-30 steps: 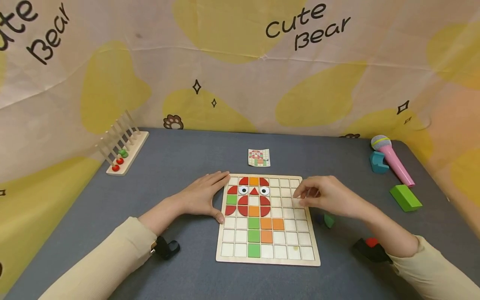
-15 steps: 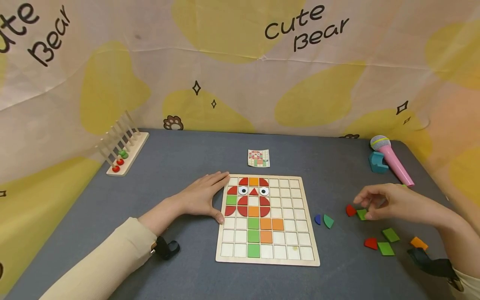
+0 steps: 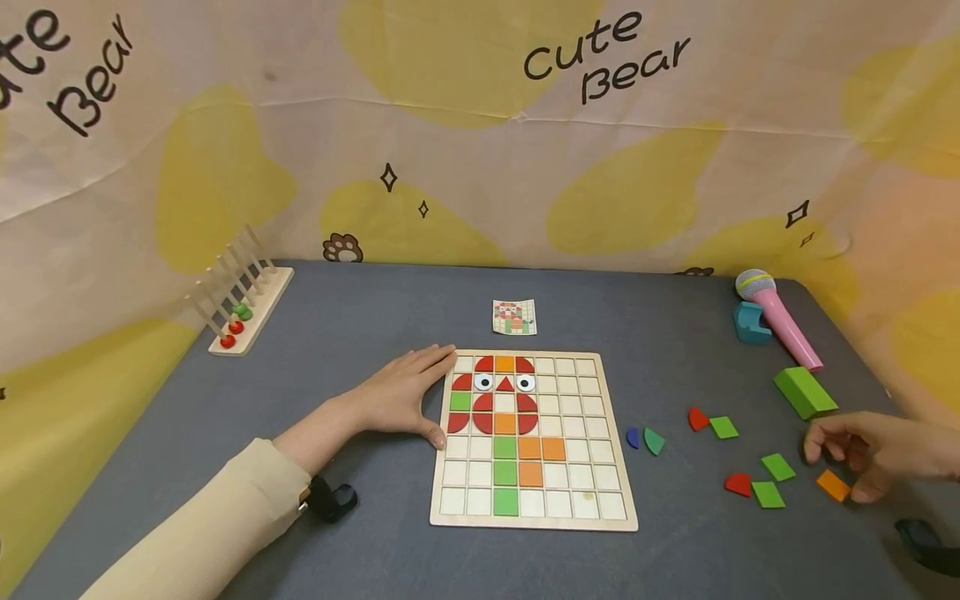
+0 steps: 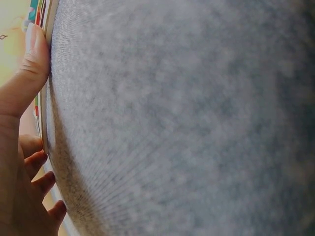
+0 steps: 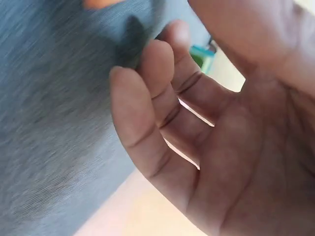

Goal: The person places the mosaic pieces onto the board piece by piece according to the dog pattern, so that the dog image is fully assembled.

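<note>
- Right hand (image 3: 873,454): hovers low over the grey table (image 3: 360,317) at the right, fingers loosely curled, nothing held; the right wrist view shows an empty palm with gaps between the fingers.
- Orange tile (image 3: 833,485): lies flat on the table directly under the right hand's fingertips, between thumb and fingers. Whether any finger touches it cannot be told.
- Left hand (image 3: 401,398): lies flat with fingers straight, resting on the table against the left edge of the puzzle board (image 3: 615,525); the left wrist view shows the thumb pressed to the board's rim.
- Orange tile's appearance: a small, flat, bright orange square, lying turned corner-on to the viewer.
- Loose pieces just left of the right hand: two green squares (image 3: 778,467) (image 3: 768,495), a red quarter-round (image 3: 738,484); further up, a green square (image 3: 723,427) beside a red piece (image 3: 697,418); near the board, a blue piece (image 3: 633,438) touching a teal one (image 3: 655,441).
- Puzzle board: pale wood, gridded; red, orange and green tiles with two eye tiles fill its upper left and centre columns.
- Surroundings: a pattern card (image 3: 514,317) lies behind the board; a peg rack (image 3: 242,300) stands far left; a pink toy microphone (image 3: 776,317), a teal block (image 3: 750,323) and a green wedge (image 3: 805,392) sit far right. A cream and yellow "Cute Bear" backdrop (image 3: 600,167) encloses the table.
</note>
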The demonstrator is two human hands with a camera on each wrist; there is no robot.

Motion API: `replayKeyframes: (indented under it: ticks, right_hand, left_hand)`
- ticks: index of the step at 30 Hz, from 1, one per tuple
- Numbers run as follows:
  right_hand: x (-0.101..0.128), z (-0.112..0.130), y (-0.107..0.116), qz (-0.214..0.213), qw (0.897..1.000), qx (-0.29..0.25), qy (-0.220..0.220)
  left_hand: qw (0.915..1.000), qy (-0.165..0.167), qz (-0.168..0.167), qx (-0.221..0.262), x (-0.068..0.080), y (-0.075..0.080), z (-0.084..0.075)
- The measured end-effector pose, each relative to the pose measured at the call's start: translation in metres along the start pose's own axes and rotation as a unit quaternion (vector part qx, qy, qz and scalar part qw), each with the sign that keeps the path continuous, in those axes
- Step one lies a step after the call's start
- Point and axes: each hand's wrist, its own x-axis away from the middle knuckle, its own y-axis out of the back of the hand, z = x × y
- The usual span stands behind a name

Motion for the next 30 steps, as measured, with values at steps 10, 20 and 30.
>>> replayKeyframes:
  ticks: [10, 20, 30]
  right_hand:
    - [0.003, -0.009, -0.003, -0.018, 0.998, 0.051, 0.012]
    - [-0.002, 0.005, -0.006, -0.090, 0.979, 0.170, -0.061]
    - [-0.009, 0.023, -0.011, -0.125, 0.950, 0.265, -0.110]
  left_hand:
    - [1.0000, -0.002, 0.000, -0.004, -0.001, -0.001, 0.001]
    - [0.9998, -0.014, -0.009, -0.006, 0.002, 0.002, 0.000]
    - [0.9999, -0.009, -0.007, -0.006, 0.001, 0.002, 0.000]
